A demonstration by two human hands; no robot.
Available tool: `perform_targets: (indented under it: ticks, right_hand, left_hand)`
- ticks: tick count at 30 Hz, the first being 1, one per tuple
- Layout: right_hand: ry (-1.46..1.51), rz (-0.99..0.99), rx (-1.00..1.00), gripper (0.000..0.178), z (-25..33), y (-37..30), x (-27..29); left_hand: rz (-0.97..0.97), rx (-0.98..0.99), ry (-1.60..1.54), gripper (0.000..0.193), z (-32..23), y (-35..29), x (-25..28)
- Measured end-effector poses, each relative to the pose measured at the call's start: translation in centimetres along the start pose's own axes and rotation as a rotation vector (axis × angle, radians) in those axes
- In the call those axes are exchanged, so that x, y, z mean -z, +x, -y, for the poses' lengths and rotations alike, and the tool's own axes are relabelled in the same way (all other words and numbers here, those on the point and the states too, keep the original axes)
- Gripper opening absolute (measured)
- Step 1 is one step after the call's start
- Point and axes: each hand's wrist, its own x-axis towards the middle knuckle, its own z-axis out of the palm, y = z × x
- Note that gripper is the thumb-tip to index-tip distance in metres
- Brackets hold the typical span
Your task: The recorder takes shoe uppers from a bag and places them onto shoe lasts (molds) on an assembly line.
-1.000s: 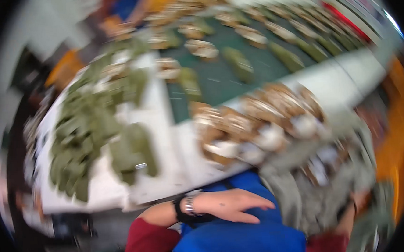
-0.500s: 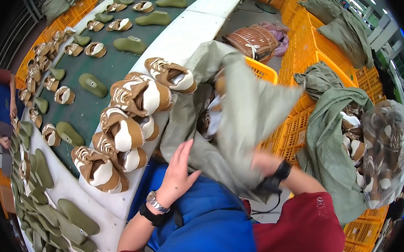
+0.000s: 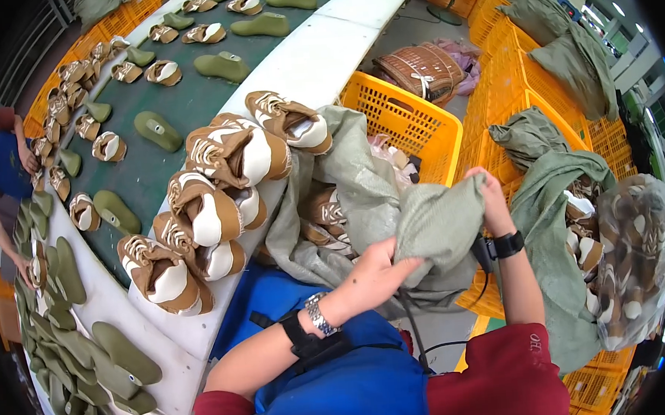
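Green sack (image 3: 434, 223): coarse woven cloth, matt, creased. Brown-and-white shoe uppers (image 3: 216, 192): matt suede-like brown panels, smoother white panels. Yellow crate (image 3: 407, 117): hard moulded plastic lattice, slight sheen. Conveyor belt (image 3: 187, 110): dark green, matt, rubbery. Shoe lasts (image 3: 88, 356): smooth olive plastic. Wristwatch band (image 3: 318, 315): shiny metal links.

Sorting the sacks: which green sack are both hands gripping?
The sack draped over the yellow crate, held by left hand and right hand; the others lie untouched.
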Motion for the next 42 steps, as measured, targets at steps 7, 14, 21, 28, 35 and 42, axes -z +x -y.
perform_targets:
  ticks: [7, 14, 21, 28, 35, 42]
  right_hand:
    - [-0.665, -0.040, 0.212, 0.084, 2.2, -5.8, -6.1]
    - [0.392, -0.142, -0.361, 0.051, -7.1, -3.1, -3.6]
    - [1.130, 0.070, -0.248, 0.045, -1.7, -2.7, 0.6]
    - [1.017, 0.057, 0.053, 0.041, 4.7, -1.8, 1.7]
    - [-0.020, -0.626, -0.267, 0.039, -11.8, 1.2, 13.2]
    - [-1.537, -0.003, -0.298, 0.026, -5.7, 5.2, 5.2]
  left_hand:
    - [-0.221, 0.098, -0.497, 0.027, 1.0, 4.0, 7.3]
    - [-0.046, -0.225, 0.423, 0.076, 1.9, 3.1, 4.0]
    - [0.181, -0.037, 0.647, 0.092, 9.9, -1.3, 4.0]
    - [0.106, 0.098, 0.950, 0.095, 12.8, -1.7, 6.8]
    - [0.449, 0.109, 1.284, 0.012, 14.1, -2.3, 7.5]
    - [0.446, 0.051, 1.213, 0.007, 11.3, -5.2, 7.7]
